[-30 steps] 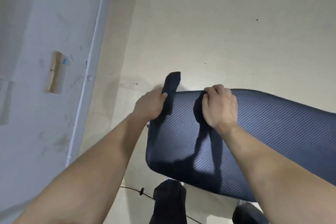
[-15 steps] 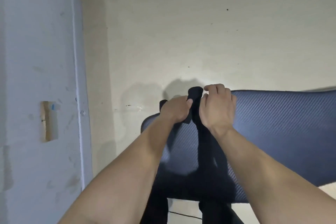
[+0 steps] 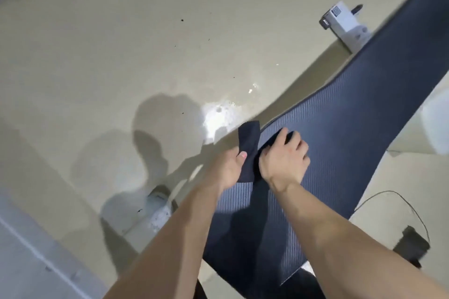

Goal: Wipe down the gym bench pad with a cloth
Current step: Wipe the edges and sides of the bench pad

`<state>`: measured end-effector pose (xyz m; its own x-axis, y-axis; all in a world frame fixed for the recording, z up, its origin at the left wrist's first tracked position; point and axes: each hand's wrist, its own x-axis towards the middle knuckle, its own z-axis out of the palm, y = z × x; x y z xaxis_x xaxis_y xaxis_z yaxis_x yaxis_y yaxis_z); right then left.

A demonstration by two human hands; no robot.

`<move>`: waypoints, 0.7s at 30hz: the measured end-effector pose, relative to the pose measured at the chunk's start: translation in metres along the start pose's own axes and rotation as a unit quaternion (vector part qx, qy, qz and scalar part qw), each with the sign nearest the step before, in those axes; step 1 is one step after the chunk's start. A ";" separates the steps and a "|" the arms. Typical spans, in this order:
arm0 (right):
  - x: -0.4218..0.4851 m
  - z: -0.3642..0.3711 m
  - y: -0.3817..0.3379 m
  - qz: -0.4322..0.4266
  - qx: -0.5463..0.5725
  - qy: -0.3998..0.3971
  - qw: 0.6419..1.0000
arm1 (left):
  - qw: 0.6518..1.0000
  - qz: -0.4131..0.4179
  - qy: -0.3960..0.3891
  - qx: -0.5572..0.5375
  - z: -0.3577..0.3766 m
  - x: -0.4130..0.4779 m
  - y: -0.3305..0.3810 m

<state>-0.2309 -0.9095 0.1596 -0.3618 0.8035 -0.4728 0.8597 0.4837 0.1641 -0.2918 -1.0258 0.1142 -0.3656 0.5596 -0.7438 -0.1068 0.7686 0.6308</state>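
Holding the dark cloth (image 3: 248,150) between both hands over the bench pad's (image 3: 352,143) near edge, the person looks ready to wipe. The left hand (image 3: 227,167) pinches the cloth's lower part, thumb on top; the right hand (image 3: 284,160) has its grip closed on the other end, against the pad. Better, I judge, to bunch the cloth flat under one palm and stroke along the ribbed pad (lengthwise, overlapping). Farther off, a white box (image 3: 345,25) sits on the floor (image 3: 145,31).

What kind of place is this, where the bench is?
Probably a home gym or spare room: a padded bench pad stands on a bare, scuffed floor, with a small white box lying loose on it.
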 end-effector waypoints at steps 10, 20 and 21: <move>0.002 -0.008 -0.006 0.048 0.107 -0.070 0.991 | 0.995 -0.055 -0.070 0.037 -0.008 0.001 0.014; 0.000 0.005 -0.014 0.105 0.156 -0.018 0.982 | 0.993 -0.017 -0.062 0.103 -0.013 0.049 0.070; 0.002 0.006 -0.014 0.100 0.156 -0.019 0.982 | 0.991 -0.017 -0.058 0.117 -0.014 0.054 0.075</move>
<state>-0.2414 -0.9172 0.1508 -0.1660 0.8555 -0.4904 0.9831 0.1825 -0.0144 -0.3327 -0.9425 0.1249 -0.2561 0.5538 -0.7923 0.1059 0.8308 0.5464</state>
